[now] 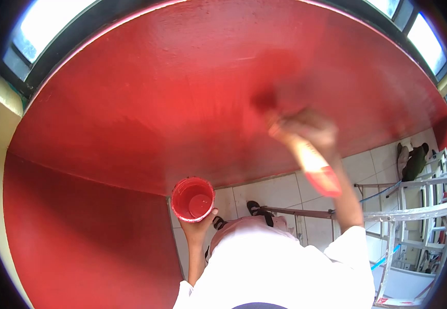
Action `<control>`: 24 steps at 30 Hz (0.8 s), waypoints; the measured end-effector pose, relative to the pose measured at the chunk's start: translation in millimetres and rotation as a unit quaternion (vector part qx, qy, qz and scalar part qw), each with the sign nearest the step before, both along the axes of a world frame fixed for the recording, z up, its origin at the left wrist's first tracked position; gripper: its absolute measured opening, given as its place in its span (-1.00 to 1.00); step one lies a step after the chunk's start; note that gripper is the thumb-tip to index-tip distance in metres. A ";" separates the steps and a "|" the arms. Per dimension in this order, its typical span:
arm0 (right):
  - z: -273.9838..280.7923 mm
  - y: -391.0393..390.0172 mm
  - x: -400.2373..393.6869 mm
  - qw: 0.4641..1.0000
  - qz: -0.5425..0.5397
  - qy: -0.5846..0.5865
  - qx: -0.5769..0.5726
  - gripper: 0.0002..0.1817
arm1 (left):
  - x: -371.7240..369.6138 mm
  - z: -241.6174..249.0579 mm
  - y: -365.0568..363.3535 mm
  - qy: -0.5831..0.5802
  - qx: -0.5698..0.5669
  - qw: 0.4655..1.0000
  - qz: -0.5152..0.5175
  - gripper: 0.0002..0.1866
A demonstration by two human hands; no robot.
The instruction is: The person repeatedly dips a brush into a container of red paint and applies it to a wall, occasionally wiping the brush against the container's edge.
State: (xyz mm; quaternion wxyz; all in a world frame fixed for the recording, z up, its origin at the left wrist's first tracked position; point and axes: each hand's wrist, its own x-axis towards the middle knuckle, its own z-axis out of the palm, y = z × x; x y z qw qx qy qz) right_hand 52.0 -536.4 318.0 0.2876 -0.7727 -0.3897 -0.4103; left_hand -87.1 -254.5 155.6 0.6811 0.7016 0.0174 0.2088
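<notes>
My left hand [198,227] grips a small paint bucket [177,202] from below and the side, its open top facing me. Red paint coats the bucket's inside, and its rim is smeared. In front of me, my right hand [313,129] is closed around a paintbrush [316,165] with a pale handle and a red end. Motion blurs the hand and the dark bristles, which are at or close to the red wall [146,98]; contact is hard to make out. Parts of the wall look wet and shiny.
To the right stands an aluminium ladder [388,247], with a dark bundle [416,160] behind it. White floor tiles [280,193] lie below, where my sandalled feet show. Another red wall [79,226] adjoins on the left. Windows [48,26] line the top.
</notes>
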 end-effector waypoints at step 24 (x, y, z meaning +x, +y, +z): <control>61.6 -47.4 17.9 0.951 -0.123 -0.283 0.018 -0.66 | 15.3 21.8 -30.9 0.056 0.002 0.998 -0.026 -0.11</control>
